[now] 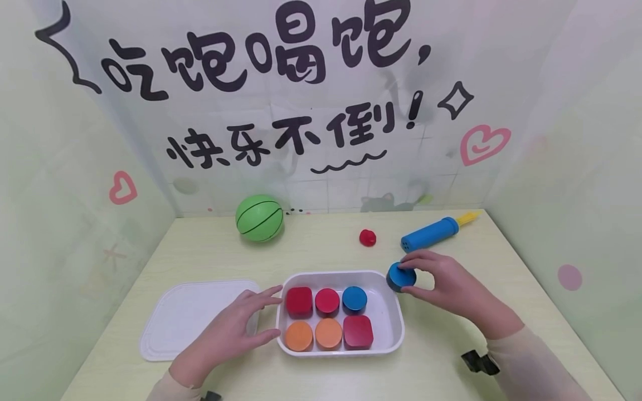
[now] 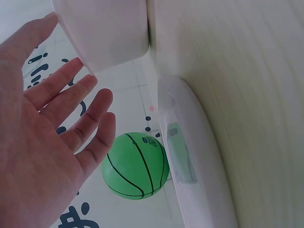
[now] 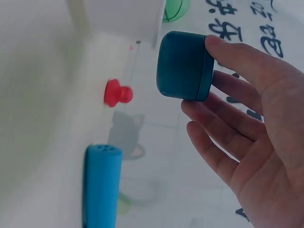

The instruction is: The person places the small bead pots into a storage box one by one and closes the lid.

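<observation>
A white tray (image 1: 389, 328) stands mid-table with several small lidded tubs in it: red squarish ones (image 1: 358, 332), a round red one (image 1: 327, 301), a round blue one (image 1: 354, 299) and round orange ones (image 1: 299, 336). My right hand (image 1: 443, 284) pinches another round blue tub (image 3: 183, 65) between thumb and fingers, at the tray's back right corner and above the table. At the tray's left end is my left hand (image 1: 241, 323), thumb and fingers spread and fairly straight, fingertips at the rim. In the left wrist view its palm (image 2: 42, 152) holds nothing.
A white lid (image 1: 185, 317) lies left of the tray, partly behind my left hand. Further back are a green ball (image 1: 259, 218), a small red knobbed piece (image 1: 368, 238) and a blue hand pump (image 1: 428, 236) with a yellow nozzle. Printed sheets wall the table's back and sides.
</observation>
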A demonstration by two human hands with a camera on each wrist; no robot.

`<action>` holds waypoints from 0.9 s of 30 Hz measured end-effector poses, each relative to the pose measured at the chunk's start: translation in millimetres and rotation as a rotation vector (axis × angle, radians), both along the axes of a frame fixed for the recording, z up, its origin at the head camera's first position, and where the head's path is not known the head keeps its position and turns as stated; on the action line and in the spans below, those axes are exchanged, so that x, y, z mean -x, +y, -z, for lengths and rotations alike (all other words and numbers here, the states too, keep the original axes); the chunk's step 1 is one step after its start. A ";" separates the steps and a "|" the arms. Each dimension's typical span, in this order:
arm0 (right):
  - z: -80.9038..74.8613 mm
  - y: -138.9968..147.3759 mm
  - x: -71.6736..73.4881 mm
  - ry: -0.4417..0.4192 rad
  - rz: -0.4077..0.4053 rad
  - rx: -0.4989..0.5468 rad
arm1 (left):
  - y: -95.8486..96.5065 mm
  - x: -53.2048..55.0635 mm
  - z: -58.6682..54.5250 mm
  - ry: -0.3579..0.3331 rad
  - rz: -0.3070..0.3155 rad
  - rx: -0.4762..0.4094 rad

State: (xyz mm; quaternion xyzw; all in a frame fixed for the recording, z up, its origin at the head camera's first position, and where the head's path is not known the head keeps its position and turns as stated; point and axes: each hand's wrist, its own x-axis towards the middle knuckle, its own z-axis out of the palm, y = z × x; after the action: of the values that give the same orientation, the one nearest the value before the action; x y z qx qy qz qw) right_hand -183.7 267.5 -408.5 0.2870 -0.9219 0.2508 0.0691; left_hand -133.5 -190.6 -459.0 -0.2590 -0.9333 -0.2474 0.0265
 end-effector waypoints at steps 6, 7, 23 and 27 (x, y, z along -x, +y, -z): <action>-8.1 -18.6 -10.0 -0.036 -0.108 -0.017 | 0.2 -0.3 0.7 0.011 0.009 -0.005; -8.2 -21.1 -10.9 -0.048 -0.126 -0.026 | 0.3 -0.3 0.6 0.011 0.010 -0.006; 2.8 -39.6 -12.8 -0.133 -0.190 -0.204 | 0.4 -0.6 1.6 -0.002 0.008 -0.014; 5.0 -42.8 -12.2 -0.088 -0.206 -0.229 | 0.2 -0.9 1.7 0.004 0.003 -0.009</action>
State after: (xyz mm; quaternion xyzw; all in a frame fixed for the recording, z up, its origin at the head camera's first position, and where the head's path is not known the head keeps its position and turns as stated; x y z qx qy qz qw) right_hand -171.5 224.8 -413.4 0.3747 -0.9124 0.1620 -0.0306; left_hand -132.6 -190.4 -460.7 -0.2609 -0.9317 -0.2512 0.0292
